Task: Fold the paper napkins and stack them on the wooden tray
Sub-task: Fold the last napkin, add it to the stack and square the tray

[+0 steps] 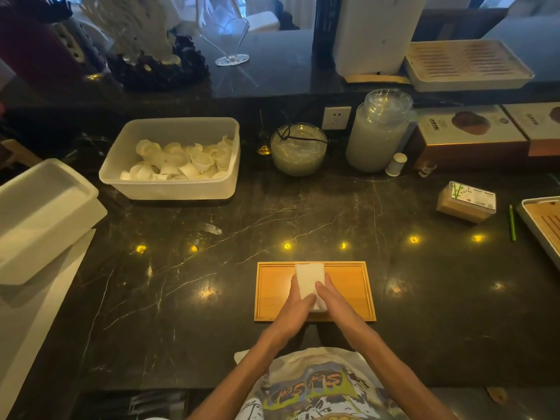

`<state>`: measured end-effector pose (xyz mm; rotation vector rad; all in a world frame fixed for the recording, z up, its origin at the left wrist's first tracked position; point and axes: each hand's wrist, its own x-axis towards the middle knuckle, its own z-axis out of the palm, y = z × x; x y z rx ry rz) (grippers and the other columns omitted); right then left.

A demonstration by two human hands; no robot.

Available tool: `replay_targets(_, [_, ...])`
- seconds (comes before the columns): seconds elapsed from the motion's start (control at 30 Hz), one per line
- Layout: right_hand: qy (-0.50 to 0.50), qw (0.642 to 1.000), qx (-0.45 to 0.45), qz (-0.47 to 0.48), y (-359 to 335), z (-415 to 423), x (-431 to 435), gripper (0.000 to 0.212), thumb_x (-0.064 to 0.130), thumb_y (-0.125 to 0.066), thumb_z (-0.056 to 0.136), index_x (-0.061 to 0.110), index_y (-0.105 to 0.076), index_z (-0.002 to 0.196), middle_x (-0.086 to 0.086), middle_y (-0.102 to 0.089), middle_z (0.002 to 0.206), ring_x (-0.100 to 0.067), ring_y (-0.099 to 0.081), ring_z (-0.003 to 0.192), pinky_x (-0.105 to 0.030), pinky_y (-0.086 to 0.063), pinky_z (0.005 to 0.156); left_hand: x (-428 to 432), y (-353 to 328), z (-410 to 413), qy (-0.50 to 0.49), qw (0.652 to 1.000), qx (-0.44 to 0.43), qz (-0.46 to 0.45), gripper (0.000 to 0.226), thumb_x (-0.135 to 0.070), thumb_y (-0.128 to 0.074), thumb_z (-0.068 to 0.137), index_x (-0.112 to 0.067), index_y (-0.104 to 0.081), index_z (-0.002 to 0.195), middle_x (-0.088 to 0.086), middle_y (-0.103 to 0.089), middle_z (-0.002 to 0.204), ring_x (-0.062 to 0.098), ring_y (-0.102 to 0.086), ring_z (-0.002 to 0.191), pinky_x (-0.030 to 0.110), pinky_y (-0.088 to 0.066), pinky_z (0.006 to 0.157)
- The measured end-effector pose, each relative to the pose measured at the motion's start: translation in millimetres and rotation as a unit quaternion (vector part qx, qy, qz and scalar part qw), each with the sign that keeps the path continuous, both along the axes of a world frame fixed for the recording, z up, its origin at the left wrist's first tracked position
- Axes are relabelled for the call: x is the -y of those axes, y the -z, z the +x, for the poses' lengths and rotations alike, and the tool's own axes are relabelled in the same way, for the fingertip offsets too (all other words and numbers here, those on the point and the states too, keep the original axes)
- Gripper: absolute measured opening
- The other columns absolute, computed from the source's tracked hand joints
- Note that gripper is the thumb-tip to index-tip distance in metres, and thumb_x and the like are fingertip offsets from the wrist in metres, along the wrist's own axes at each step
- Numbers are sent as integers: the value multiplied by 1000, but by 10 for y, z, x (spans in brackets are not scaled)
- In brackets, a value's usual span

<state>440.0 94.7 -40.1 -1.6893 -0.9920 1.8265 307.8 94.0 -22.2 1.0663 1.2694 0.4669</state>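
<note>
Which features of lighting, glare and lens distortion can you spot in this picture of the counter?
Head view: dim room; small yellow lamp reflections dot the dark marble counter; the wide-angle lens bends the edges, so the white bin at left looks skewed; the napkin stack on the wooden tray is overexposed, its folds lost.

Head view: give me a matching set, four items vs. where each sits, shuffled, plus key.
1. napkin stack
2. plastic tub of small white cups
3. wine glass
4. bamboo-print box

A. raised back ledge
B. far right of counter
C. wooden tray, under both hands
D. back left of counter

Pairs: 1-C, 2-D, 3-A, 4-B
</note>
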Motion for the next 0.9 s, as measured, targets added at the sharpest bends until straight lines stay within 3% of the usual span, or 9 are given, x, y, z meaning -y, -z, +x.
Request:
replay_targets(0.1, [25, 1000, -3, -13, 11, 1, -1, 73, 57, -34, 103, 32, 2, 160, 4, -3, 171, -22, -9, 157, -43, -14, 123, -10, -9, -9, -2, 1000, 3, -7, 57, -18, -37, 108, -25, -10, 158, -14, -34, 145, 6, -37, 131, 22, -32, 102])
replay_targets(0.23, [2, 1000, -2, -4, 14, -5, 16, 73, 57, -32, 103, 31, 5, 160, 5, 3, 171, -22, -4, 157, -44, -11, 124, -30, 23, -14, 13, 1000, -4, -6, 61, -25, -37, 109, -26, -6, 161, -14, -28, 156, 10, -32, 141, 31, -29, 116])
replay_targets(0.33, [17, 1000, 4, 3, -6, 31, 5, 67, 51, -32, 106, 30, 0, 161, 3, -4, 171, -23, -10, 157, -43, -15, 124, -50, 92, -39, -8, 1000, -19, -16, 64, -29, -38, 108, -26, -3, 162, -3, -26, 166, 18, -32, 147, 44, -28, 123])
replay_targets(0.43, [24, 999, 12, 37, -21, 113, -5, 61, 40, -37, 108, 36, -5, 160, 1, -17, 169, -24, -21, 154, -46, -27, 124, -54, 129, -86, -22, 999, -40, 4, 69, -29, -42, 108, -28, 1, 162, -3, -19, 167, 18, -29, 148, 44, -29, 124])
replay_targets(0.5, [1, 997, 13, 71, -25, 181, -9, 64, 27, -44, 108, 39, -9, 160, 2, -24, 166, -23, -28, 151, -37, -44, 112, -59, 160, -120, -5, 998, -57, 35, 68, -23, -45, 108, -29, -4, 162, -3, -15, 169, 22, -25, 153, 48, -30, 124])
replay_targets(0.57, [-42, 995, 24, 87, -23, 221, -14, 67, 14, -48, 106, 39, -16, 159, 2, -25, 165, -22, -36, 145, -28, -52, 98, -68, 190, -146, 29, 994, -88, 51, 66, -21, -47, 107, -30, -11, 161, -2, -14, 170, 24, -23, 154, 50, -32, 123])
replay_targets(0.73, [-112, 984, 86, 105, 59, 202, -20, 69, 5, -52, 102, 29, -22, 159, -3, -26, 165, -22, -34, 145, -38, -44, 113, -85, 280, -169, 66, 984, -139, 85, 63, -19, -51, 106, -26, -21, 160, 2, -17, 170, 25, -23, 154, 43, -33, 123])
replay_targets(0.9, [-133, 978, 124, 104, 128, 222, -31, 70, 5, -54, 102, 30, -22, 159, -4, -25, 162, -23, -32, 145, -40, -43, 115, -86, 366, -233, 64, 983, -142, 97, 64, -16, -59, 102, -25, -29, 158, 2, -27, 166, 24, -29, 151, 45, -38, 121])
